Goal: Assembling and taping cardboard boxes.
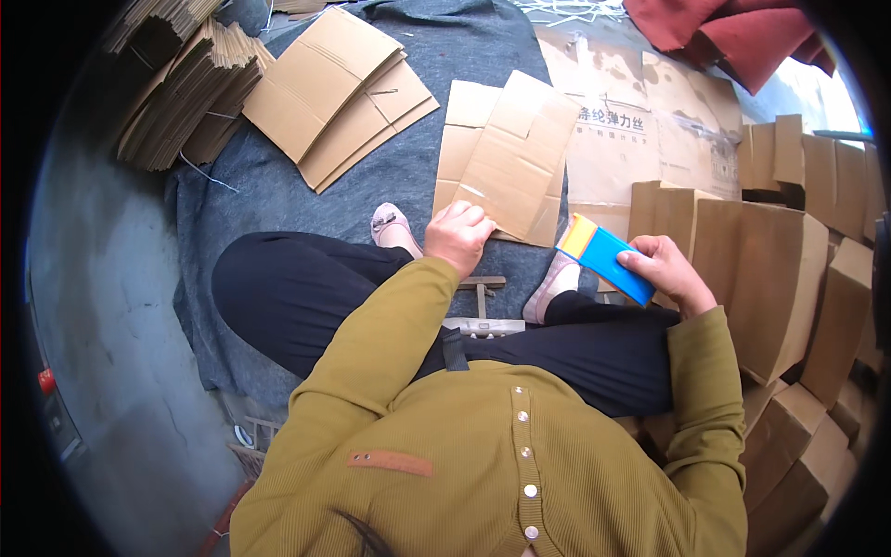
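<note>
My left hand (pixel 459 238) is closed on the near edge of a flattened cardboard box (pixel 520 153), which lies tilted over another flat cardboard piece (pixel 455 130). To the right, my right hand (pixel 670 269) grips a flat blue tool with an orange end (pixel 613 264). Its thumb presses on the blue face, and the orange end points up and left toward the box's near right corner, apart from it. I cannot make out exactly what kind of tool this is.
More flattened boxes (pixel 325 79) lie at the far left on a dark cloth (pixel 269 209). Bundled cardboard stacks (pixel 195 93) stand beyond them. Folded-up boxes (pixel 742 269) crowd the right side. A printed cardboard sheet (pixel 650 148) and red fabric (pixel 733 37) are at the far right.
</note>
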A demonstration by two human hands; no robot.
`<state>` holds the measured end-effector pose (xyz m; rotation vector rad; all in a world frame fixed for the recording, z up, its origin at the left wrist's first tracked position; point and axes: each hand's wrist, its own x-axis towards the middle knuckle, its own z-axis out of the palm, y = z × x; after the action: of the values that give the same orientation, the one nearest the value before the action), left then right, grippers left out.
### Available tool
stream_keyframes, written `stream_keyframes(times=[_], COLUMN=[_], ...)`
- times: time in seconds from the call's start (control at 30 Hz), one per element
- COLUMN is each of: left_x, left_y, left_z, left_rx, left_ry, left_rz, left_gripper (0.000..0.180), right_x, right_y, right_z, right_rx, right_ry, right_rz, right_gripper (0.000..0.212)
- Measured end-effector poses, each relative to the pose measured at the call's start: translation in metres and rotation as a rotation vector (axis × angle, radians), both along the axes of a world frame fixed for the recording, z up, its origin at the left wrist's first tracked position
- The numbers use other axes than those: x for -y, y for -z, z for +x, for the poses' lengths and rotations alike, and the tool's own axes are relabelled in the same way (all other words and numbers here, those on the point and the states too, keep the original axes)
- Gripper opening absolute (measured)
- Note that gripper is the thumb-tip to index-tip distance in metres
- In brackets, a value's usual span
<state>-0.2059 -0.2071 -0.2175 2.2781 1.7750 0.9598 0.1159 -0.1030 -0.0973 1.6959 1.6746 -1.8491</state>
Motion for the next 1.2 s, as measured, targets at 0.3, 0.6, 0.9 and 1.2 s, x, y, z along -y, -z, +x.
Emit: stream_keyframes(times=[0.3,0.6,0.9,1.2], left_x=[0.0,-0.001,-0.003,0.001], left_y=[0.0,0.001,-0.002,0.005], left_z=[-0.002,-0.001,0.001,-0.001], left_rx=[0.013,-0.002,0.003,0.002], left_ry=[-0.03,-0.017,-0.031,-0.032], left_rz=[0.006,0.024,0.019,-0.005], left_gripper=[0.005,0.008,0.01,0.012], right_x=[-0.008,0.001,-0.016,-0.007], right_y=[-0.013,-0.035,0.038,0.054], right_z=[0.011,0.014,-0.015,-0.112], right_rx=[-0.017,0.023,0.407,0.625], right_ry=[0.022,0.06,-0.169,-0.228], right_rz=[-0.019,0.029,0.242,0.316], right_gripper=[0.03,0.033,0.052,0.054])
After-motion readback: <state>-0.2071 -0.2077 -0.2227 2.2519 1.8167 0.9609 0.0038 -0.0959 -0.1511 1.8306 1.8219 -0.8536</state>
